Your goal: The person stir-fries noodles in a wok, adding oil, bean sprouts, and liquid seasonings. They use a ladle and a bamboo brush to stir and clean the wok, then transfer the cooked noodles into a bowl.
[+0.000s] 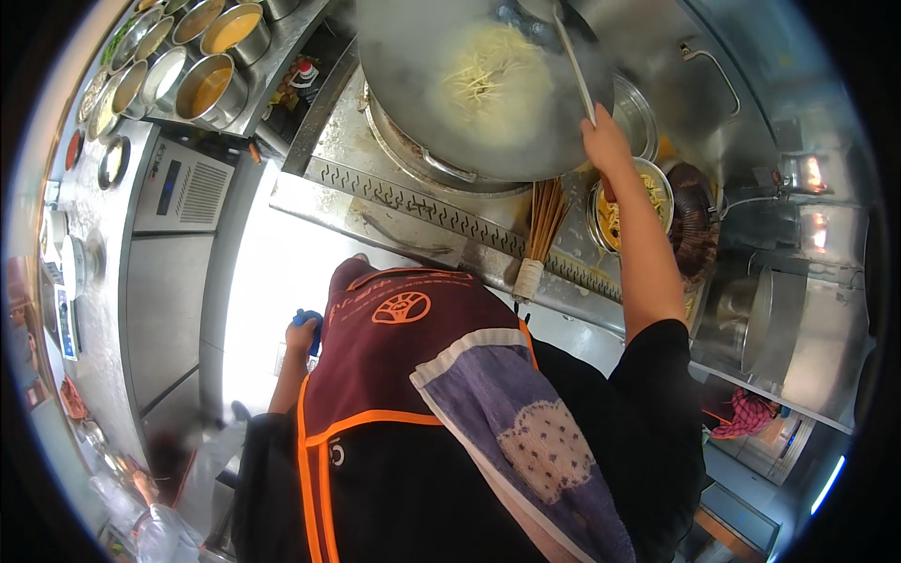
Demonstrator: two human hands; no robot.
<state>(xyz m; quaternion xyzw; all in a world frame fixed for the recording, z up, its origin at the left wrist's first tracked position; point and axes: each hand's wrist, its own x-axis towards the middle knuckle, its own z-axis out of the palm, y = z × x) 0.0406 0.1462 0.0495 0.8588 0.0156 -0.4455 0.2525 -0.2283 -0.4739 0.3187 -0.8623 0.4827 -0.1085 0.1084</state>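
My right hand [607,146] grips the long handle [574,60] of a wok ladle, and its wooden end shows below my wrist. The ladle's bowl [538,7] is over the far side of a large wok [415,119]. Pale noodles [486,81] lie in the wok in cloudy liquid, partly veiled by steam. Down at my side, my left hand [301,336] holds a blue object [312,322] whose kind I cannot tell; my apron [394,338] hides part of it.
A bamboo wok brush [538,239] rests on the stove's front edge. To its right stands a bowl of noodles in sauce [646,184], near a dark round lid-like thing [693,218]. Metal pots of sauce [211,88] fill the left counter. Another person's hand [146,485] shows lower left.
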